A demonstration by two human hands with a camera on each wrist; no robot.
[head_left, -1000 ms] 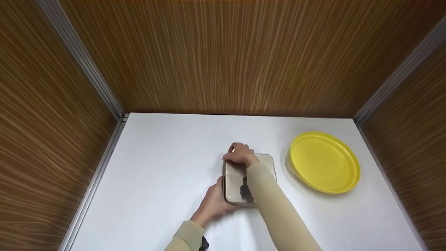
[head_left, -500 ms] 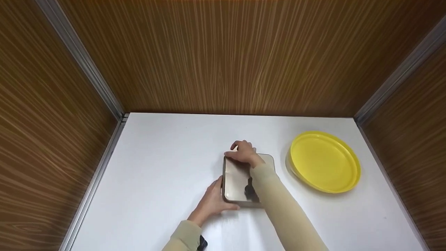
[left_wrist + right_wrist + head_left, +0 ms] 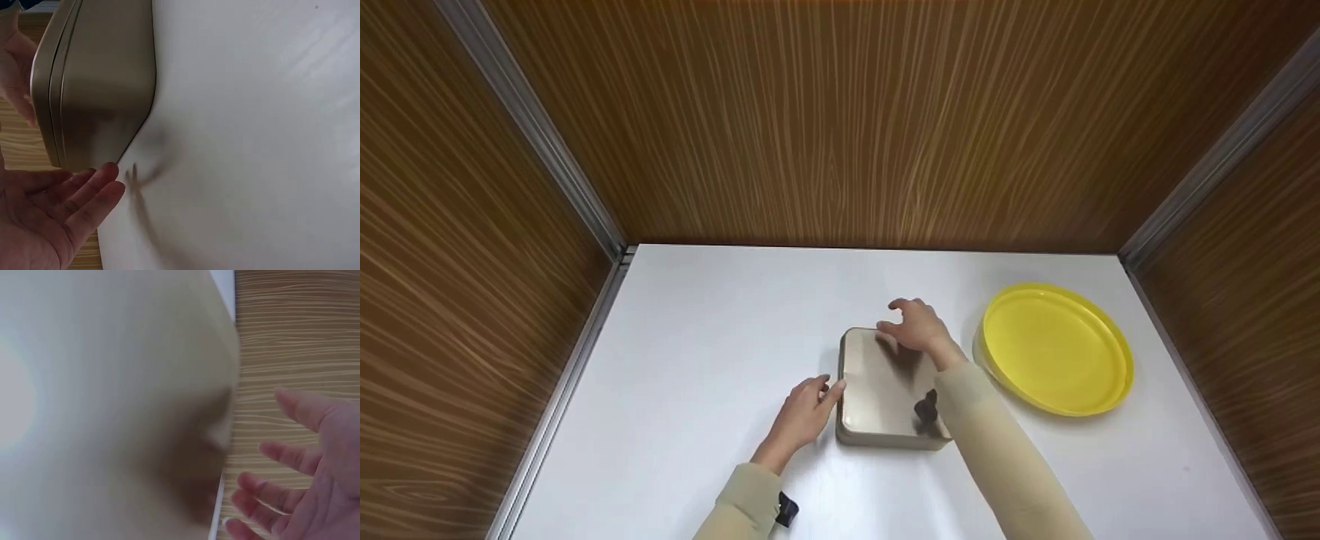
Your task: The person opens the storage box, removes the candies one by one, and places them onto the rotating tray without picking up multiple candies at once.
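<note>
A gold-beige rectangular metal tin (image 3: pixel 877 386) with rounded corners lies on the white table (image 3: pixel 720 322), its lid on; the left wrist view shows the seam between lid and body (image 3: pixel 107 73). My left hand (image 3: pixel 799 416) is beside the tin's left side with fingers extended; whether the thumb touches it I cannot tell. In the left wrist view that hand (image 3: pixel 62 214) lies palm up, holding nothing. Over the tin's far edge hovers my right hand (image 3: pixel 919 326), fingers spread and loosely bent. The right wrist view shows this hand (image 3: pixel 304 472) apart from the lid (image 3: pixel 112 382).
To the right of the tin stands a round container with a yellow lid (image 3: pixel 1057 349). Wood-grain panels (image 3: pixel 840 120) close off the back and both sides of the table, with metal strips (image 3: pixel 536 127) at the corners.
My left hand has let go of the tin's near left corner and drawn back to the left. My right hand has slid off the far left corner toward the right. The tin's lid now lies flush.
</note>
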